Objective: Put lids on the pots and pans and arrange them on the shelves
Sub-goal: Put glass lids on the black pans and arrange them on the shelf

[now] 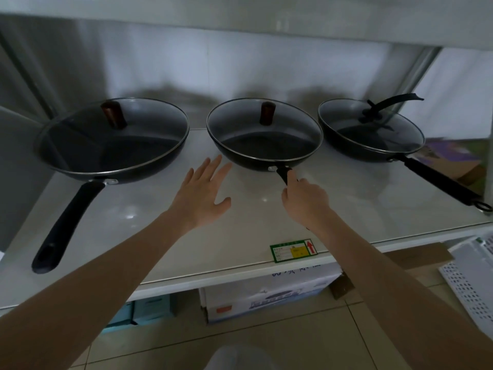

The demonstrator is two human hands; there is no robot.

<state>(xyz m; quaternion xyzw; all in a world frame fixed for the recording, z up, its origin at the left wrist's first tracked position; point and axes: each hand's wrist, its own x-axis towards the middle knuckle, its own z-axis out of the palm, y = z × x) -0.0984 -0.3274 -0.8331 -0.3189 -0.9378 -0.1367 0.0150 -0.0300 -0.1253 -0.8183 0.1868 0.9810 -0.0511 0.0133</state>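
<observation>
Three black pans stand in a row on the white shelf (240,236), each under a glass lid. The left pan (112,156) has a brown knob and a long handle pointing toward me. The middle pan (264,145) also has a brown knob on its lid. My right hand (304,201) is shut on the middle pan's black handle, just below the rim. My left hand (205,193) hovers flat and open over the shelf, fingertips close to the middle pan's left side. The right pan (370,132) has a black lid knob and its handle points right.
A green label with a red arrow (293,249) sticks on the shelf's front edge. Cardboard boxes (266,297) sit under the shelf. White perforated baskets (474,279) stand at the lower right. Another shelf board (240,12) runs overhead.
</observation>
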